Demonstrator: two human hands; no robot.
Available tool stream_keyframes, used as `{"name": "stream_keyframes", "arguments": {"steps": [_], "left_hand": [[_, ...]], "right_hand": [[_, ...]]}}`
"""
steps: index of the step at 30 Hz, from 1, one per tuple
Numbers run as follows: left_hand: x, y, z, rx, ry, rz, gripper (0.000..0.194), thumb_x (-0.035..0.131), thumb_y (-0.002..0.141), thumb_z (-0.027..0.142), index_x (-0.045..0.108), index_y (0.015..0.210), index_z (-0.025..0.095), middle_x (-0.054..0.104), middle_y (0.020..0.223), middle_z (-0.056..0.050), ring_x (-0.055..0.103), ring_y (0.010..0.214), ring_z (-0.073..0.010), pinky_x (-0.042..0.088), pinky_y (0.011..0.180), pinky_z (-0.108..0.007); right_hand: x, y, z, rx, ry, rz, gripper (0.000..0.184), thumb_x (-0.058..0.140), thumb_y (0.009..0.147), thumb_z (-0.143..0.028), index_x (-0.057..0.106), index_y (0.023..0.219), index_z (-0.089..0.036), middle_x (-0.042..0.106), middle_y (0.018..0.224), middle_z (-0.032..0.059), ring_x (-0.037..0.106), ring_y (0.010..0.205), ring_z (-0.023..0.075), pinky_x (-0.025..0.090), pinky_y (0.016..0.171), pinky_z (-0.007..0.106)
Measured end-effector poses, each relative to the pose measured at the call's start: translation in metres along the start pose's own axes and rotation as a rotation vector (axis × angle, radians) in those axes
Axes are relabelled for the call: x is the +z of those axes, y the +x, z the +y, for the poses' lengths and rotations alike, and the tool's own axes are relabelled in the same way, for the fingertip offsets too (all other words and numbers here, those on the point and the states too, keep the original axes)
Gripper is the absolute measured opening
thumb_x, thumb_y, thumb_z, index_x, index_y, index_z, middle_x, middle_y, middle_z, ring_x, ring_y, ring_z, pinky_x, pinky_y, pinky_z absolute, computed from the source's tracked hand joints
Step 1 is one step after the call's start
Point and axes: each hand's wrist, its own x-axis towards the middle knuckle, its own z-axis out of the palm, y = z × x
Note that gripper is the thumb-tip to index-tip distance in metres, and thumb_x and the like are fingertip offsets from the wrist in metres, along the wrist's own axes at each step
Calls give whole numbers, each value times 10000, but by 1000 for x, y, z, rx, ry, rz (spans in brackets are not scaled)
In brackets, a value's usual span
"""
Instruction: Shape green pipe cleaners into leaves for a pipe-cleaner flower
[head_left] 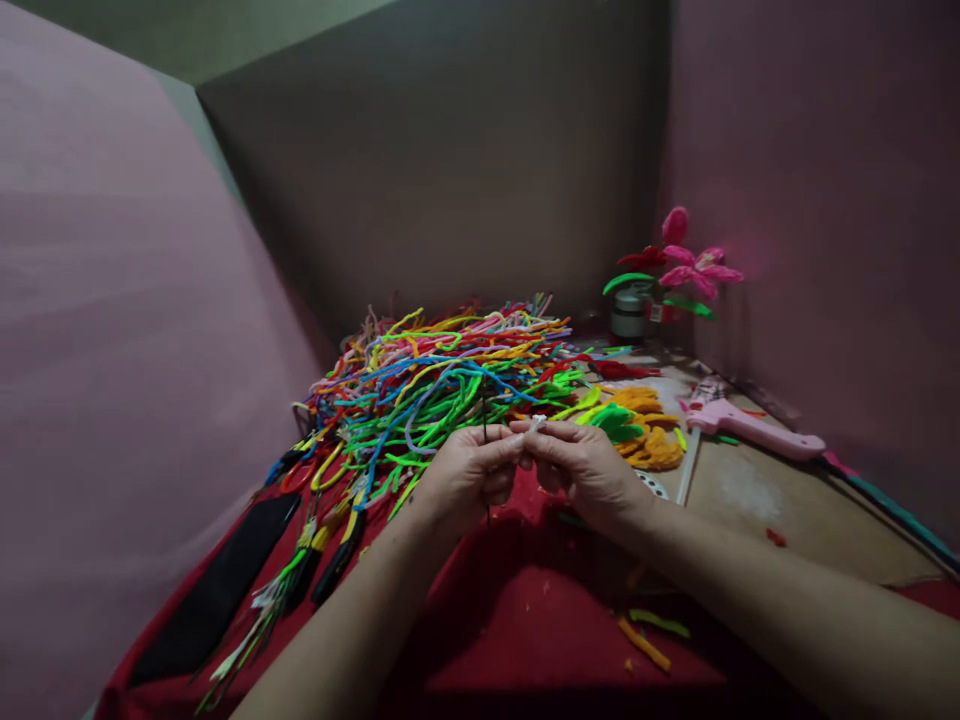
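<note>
My left hand point(466, 468) and my right hand point(592, 472) meet in front of the pile, fingers closed and fingertips touching. Between them pokes up a small white fuzzy piece point(537, 423), pinched by my right thumb and forefinger; its full shape is hidden. A thin dark stem point(485, 400) stands upright through my left hand, showing above and below the fingers. Just behind lies a big tangled heap of coloured pipe cleaners point(450, 370). Close to my right hand are green fuzzy petals point(615, 422) and orange fuzzy petals point(654, 445).
On the right, a pink glue gun point(757, 425) lies on a tan board point(780, 510). Pink pipe-cleaner flowers point(703, 268) stand behind it. At left are a black flat object point(217, 590) and yellow-and-black pliers point(341, 545). Orange and green scraps lie on the red cloth point(525, 640).
</note>
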Motion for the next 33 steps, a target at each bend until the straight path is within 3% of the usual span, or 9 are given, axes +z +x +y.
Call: {"name": "stream_keyframes", "arguments": {"steps": [3, 5, 8, 10, 12, 16, 20, 28, 33], "left_hand": [[-3, 5, -1, -78, -35, -57, 207, 652, 691, 291, 569, 773, 120, 390, 525, 68, 181, 364, 7, 130, 363, -158], [-6, 6, -1, -84, -56, -27, 256, 639, 702, 338, 570, 855, 144, 418, 563, 60, 222, 376, -2, 147, 363, -150], [-12, 7, 0, 1, -68, 83, 372, 566, 738, 460, 541, 997, 194, 520, 696, 21, 293, 395, -13, 187, 365, -150], [-16, 5, 2, 74, -19, 128, 379, 522, 763, 483, 536, 1020, 206, 509, 665, 31, 254, 372, -10, 169, 357, -151], [-19, 2, 5, 154, 102, 189, 324, 527, 773, 447, 565, 968, 191, 468, 601, 47, 248, 375, -13, 182, 363, -150], [-20, -5, 7, 331, 525, 376, 229, 565, 765, 352, 633, 869, 160, 531, 620, 15, 453, 536, -73, 359, 507, -176], [-16, -7, 4, 473, 769, 472, 226, 556, 765, 298, 645, 943, 192, 598, 715, -3, 523, 651, -121, 408, 627, -211], [-12, -8, -2, 372, 731, 377, 184, 520, 775, 319, 618, 874, 198, 548, 601, 26, 439, 473, -89, 352, 473, -200], [-10, -9, -2, 409, 824, 357, 169, 514, 778, 289, 640, 821, 186, 623, 716, -10, 542, 646, -126, 406, 598, -206]], "right_hand": [[-4, 4, 3, 27, 66, 4, 185, 665, 672, -293, 641, 715, -114, 500, 550, -19, 335, 420, 38, 220, 408, 206], [-5, 6, 5, 34, 107, 16, 182, 675, 663, -290, 619, 654, -117, 465, 515, -34, 329, 419, 37, 226, 412, 203], [-5, 8, 7, 49, 145, 31, 205, 691, 649, -306, 608, 649, -119, 438, 491, -47, 333, 413, 40, 242, 416, 205], [-3, 7, 9, 80, 139, 28, 222, 696, 644, -315, 589, 638, -121, 456, 498, -42, 357, 408, 44, 242, 414, 206], [-2, 5, 11, 126, 124, -2, 234, 693, 648, -320, 564, 625, -126, 474, 510, -37, 363, 399, 43, 233, 408, 207], [0, 2, 13, 178, 100, -32, 235, 687, 649, -310, 537, 610, -134, 480, 502, -39, 359, 389, 45, 226, 405, 211], [0, 1, 13, 169, 84, -27, 164, 692, 627, -249, 601, 683, -124, 501, 498, -39, 393, 401, 54, 259, 420, 211], [-4, 4, 11, 101, 39, -5, 157, 668, 630, -189, 655, 775, -128, 577, 613, -6, 450, 473, 64, 323, 475, 215], [-6, 7, 7, 77, 55, 35, 180, 692, 620, -223, 643, 764, -128, 550, 580, -13, 429, 456, 66, 306, 455, 217]]}}
